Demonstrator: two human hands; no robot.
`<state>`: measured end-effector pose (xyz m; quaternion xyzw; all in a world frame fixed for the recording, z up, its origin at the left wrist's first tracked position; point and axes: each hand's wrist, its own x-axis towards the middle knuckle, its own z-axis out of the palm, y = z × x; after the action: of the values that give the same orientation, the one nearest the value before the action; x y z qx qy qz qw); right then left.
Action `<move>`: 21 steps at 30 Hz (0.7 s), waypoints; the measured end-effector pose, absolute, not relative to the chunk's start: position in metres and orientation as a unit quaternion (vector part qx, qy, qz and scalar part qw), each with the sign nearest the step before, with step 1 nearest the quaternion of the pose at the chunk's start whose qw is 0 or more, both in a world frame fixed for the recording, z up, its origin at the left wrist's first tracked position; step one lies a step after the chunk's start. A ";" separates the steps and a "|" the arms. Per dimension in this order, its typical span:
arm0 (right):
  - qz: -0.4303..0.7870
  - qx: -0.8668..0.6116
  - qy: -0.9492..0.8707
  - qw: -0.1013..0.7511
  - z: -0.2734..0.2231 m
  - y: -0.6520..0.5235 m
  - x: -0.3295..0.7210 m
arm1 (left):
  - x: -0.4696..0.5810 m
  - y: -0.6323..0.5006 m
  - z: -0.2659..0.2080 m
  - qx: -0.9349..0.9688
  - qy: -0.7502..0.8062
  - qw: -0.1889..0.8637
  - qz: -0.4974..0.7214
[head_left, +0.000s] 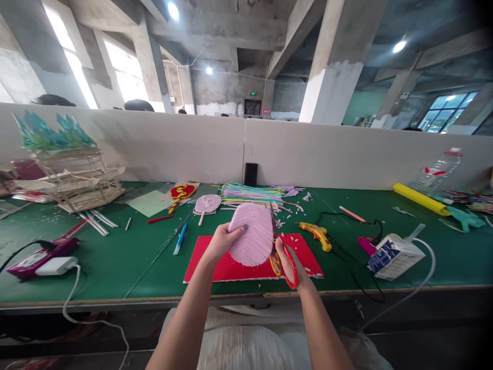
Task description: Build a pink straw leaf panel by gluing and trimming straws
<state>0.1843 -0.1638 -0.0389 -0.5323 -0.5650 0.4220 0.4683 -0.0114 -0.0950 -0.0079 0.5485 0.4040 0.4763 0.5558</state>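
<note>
My left hand (225,239) pinches the left edge of a pinkish-purple ridged oval piece (252,239), thumb on its front face. My right hand (287,259) grips a pair of scissors (294,275) with red and yellow handles. Their blades point upward along the oval's right edge; whether they touch it I cannot tell. Under both hands lies a red board (208,257) strewn with small pale offcuts. Behind the oval is a pile of pastel strips (250,192). To the right of the scissors rests a yellow glue gun (316,234).
A blue pen (180,239) and a small purple fan-shaped piece (207,204) lie to the left. A power strip (42,259) and a stick structure (82,180) stand farther left. At right are a drink carton (395,257), a cable and a plastic bottle (439,169). A white partition (185,146) backs the table.
</note>
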 end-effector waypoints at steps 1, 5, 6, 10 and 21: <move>0.424 -0.531 -0.564 0.469 -0.039 -0.164 0.184 | -0.012 -0.095 -0.008 0.549 0.402 0.556 0.476; 0.428 -0.536 -0.559 0.467 -0.039 -0.164 0.183 | -0.012 -0.095 -0.009 0.550 0.400 0.558 0.476; 0.427 -0.540 -0.556 0.466 -0.039 -0.164 0.183 | -0.012 -0.095 -0.008 0.550 0.400 0.558 0.476; 0.431 -0.543 -0.540 0.477 -0.042 -0.163 0.182 | -0.012 -0.095 -0.007 0.550 0.401 0.559 0.473; 0.439 -0.540 -0.526 0.489 -0.039 -0.163 0.180 | -0.014 -0.093 -0.009 0.550 0.398 0.560 0.474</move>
<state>0.1802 -0.1632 -0.0389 -0.5401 -0.5260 0.4387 0.4890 -0.0137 -0.0934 -0.0093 0.5501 0.3985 0.4744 0.5599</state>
